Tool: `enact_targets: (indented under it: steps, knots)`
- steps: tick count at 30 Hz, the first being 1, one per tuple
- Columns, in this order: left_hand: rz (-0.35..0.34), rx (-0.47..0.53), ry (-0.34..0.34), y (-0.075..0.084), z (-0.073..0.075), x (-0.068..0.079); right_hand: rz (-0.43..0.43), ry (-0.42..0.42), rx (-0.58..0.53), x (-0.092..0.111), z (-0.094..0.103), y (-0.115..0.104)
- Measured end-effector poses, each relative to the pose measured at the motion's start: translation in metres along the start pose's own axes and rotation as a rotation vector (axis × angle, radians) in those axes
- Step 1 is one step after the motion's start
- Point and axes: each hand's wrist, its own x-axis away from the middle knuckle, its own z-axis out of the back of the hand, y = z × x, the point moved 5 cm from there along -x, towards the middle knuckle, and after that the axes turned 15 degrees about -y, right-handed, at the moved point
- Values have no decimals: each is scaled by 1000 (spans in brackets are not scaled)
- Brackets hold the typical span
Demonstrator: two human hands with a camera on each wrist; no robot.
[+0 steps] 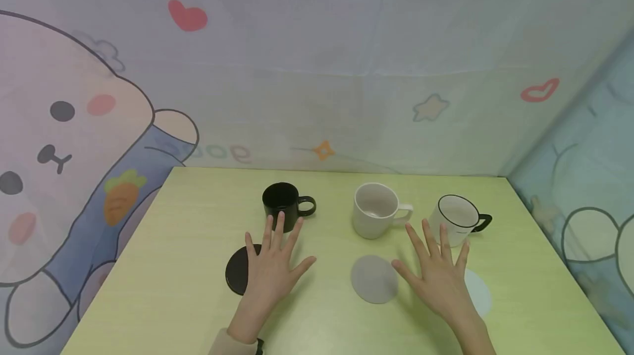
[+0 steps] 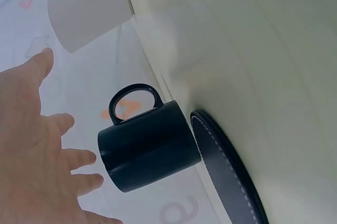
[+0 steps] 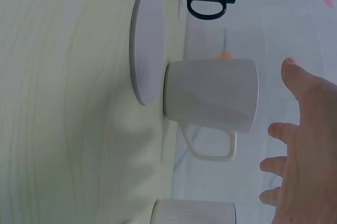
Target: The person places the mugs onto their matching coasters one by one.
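My left hand [image 1: 271, 272] is spread with straight fingers above the table, holding nothing. Beyond its fingertips stands a black mug [image 1: 280, 201], handle to the right; a black round coaster [image 1: 238, 272] with pale stitching lies partly hidden under the hand. My right hand [image 1: 440, 280] is likewise spread and holds nothing. Just past its fingers is a white mug with a black rim and black handle [image 1: 458, 213]. A pale round coaster [image 1: 477, 294] is partly covered by that hand. Between the hands stand a plain white mug [image 1: 373, 212] and, nearer, a grey round coaster [image 1: 374, 279].
The light wooden table [image 1: 163, 267] ends at a printed cloth backdrop [image 1: 307, 69] behind the mugs. Another printed cloth [image 1: 594, 179] hangs along the right side. All three mugs stand upright in a row, each with a coaster in front.
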Motion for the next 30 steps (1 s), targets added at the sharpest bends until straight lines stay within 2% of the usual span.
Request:
enact_targets:
  steps: [10,30]
  knots:
    - [20,-10,25,-4,-2,3,37,42,-36,-1,0,-2]
    - [58,77,-2,-15,-3,10,112,130,-79,-8,-5,-14]
